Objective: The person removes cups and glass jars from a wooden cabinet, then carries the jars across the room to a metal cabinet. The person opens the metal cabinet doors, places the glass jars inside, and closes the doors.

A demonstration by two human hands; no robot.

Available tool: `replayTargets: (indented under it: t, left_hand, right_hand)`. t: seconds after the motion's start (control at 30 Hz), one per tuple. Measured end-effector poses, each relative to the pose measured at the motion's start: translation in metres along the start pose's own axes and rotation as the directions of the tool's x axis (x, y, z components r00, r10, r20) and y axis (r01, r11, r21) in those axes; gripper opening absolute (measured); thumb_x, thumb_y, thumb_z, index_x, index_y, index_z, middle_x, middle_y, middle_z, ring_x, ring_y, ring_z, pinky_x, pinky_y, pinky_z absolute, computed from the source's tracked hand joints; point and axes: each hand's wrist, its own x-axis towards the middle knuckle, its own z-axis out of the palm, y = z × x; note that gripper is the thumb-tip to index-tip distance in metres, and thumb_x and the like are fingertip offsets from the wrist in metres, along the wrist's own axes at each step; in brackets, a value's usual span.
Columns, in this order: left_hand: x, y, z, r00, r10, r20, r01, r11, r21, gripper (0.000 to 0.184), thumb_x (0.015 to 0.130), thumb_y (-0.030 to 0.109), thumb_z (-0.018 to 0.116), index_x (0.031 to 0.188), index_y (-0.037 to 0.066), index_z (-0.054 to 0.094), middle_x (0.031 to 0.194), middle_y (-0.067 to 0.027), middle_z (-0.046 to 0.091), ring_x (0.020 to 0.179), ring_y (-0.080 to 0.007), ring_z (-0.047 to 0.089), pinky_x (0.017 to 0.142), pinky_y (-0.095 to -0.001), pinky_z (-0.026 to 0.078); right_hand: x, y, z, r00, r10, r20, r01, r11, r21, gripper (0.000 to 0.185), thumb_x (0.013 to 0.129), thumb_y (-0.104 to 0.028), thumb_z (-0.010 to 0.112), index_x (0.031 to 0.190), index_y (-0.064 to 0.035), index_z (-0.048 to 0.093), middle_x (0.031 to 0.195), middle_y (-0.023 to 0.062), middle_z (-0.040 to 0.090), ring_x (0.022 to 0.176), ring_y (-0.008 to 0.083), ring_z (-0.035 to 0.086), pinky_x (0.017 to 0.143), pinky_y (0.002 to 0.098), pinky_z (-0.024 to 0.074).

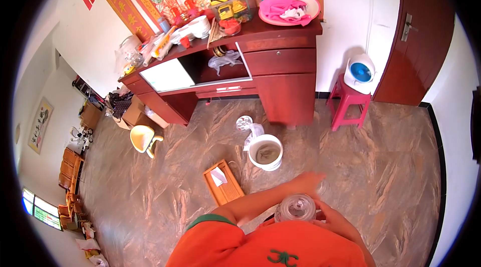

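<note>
Close to my orange shirt is a lidded glass jar (295, 209) with a round knob on top. My right hand (331, 218) wraps its right side, fingers against the glass. My left arm reaches across in front of the jar. At its end, my left hand (306, 183) is smeared by motion, so its fingers cannot be made out. Just beyond it is a faint, clear, round thing (323, 187), too blurred to name.
On the floor ahead are a white bucket (266, 165) of murky water, a wooden tray (231, 191) with paper, and a round holed piece (244, 123). A red cabinet (288, 74), a pink stool (345, 101) with a fan, and a yellow child's chair (143, 139) stand farther off.
</note>
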Motion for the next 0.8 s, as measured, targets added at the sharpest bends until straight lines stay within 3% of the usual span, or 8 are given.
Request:
replayTargets:
  t: [0.23, 0.33, 0.47, 0.53, 0.8]
  left_hand:
    - [0.061, 0.002, -0.043, 0.996, -0.085, 0.009, 0.085, 0.996, -0.018, 0.084, 0.059, 0.031, 0.074, 0.132, 0.008, 0.04, 0.115, -0.0266, 0.05, 0.106, -0.0429, 0.05, 0.093, -0.045, 0.04]
    - [0.069, -0.009, -0.043, 0.998, -0.013, -0.058, 0.008, 0.996, -0.09, 0.082, 0.06, 0.03, 0.074, 0.132, 0.01, 0.041, 0.111, -0.0259, 0.052, 0.105, -0.0427, 0.05, 0.091, -0.0446, 0.041]
    - [0.06, 0.005, -0.049, 0.974, -0.205, -0.096, 0.196, 0.976, -0.1, 0.081, 0.06, 0.03, 0.074, 0.132, 0.013, 0.042, 0.108, -0.0255, 0.054, 0.104, -0.0421, 0.05, 0.09, -0.0447, 0.041]
    - [0.052, 0.015, -0.047, 0.939, -0.325, -0.112, 0.31, 0.942, -0.131, 0.081, 0.06, 0.031, 0.074, 0.132, 0.015, 0.042, 0.108, -0.0254, 0.054, 0.104, -0.0417, 0.051, 0.089, -0.0447, 0.042]
    - [0.053, 0.039, -0.007, 0.872, -0.4, -0.281, 0.348, 0.912, -0.219, 0.081, 0.061, 0.029, 0.072, 0.133, 0.014, 0.039, 0.108, -0.0266, 0.053, 0.099, -0.0446, 0.052, 0.087, -0.0477, 0.043]
  right_hand:
    - [0.033, -0.024, -0.078, 0.996, 0.011, 0.085, -0.005, 0.997, -0.072, 0.061, 0.083, -0.017, 0.064, 0.134, -0.005, 0.034, 0.117, 0.0123, 0.054, 0.099, 0.0211, 0.056, 0.084, 0.0317, 0.0466]
    - [0.044, -0.028, -0.097, 0.984, -0.013, 0.18, 0.029, 0.996, -0.083, 0.06, 0.083, -0.017, 0.063, 0.134, -0.0052, 0.034, 0.118, 0.0129, 0.053, 0.1, 0.0205, 0.055, 0.084, 0.0309, 0.0461]
    - [0.056, -0.034, -0.119, 0.941, 0.008, 0.338, 0.052, 0.985, -0.167, 0.059, 0.084, -0.019, 0.062, 0.134, -0.0046, 0.035, 0.122, 0.0144, 0.051, 0.1, 0.0203, 0.056, 0.085, 0.0309, 0.0452]
    - [0.061, -0.031, -0.131, 0.899, -0.039, 0.437, 0.143, 0.967, -0.208, 0.059, 0.084, -0.022, 0.062, 0.134, -0.005, 0.035, 0.123, 0.0154, 0.05, 0.099, 0.0216, 0.056, 0.085, 0.032, 0.0453]
    - [0.046, -0.038, -0.168, 0.774, 0.047, 0.632, 0.231, 0.908, -0.351, 0.062, 0.085, -0.025, 0.06, 0.138, -0.0123, 0.031, 0.118, 0.0159, 0.053, 0.095, 0.0223, 0.057, 0.083, 0.0327, 0.0463]
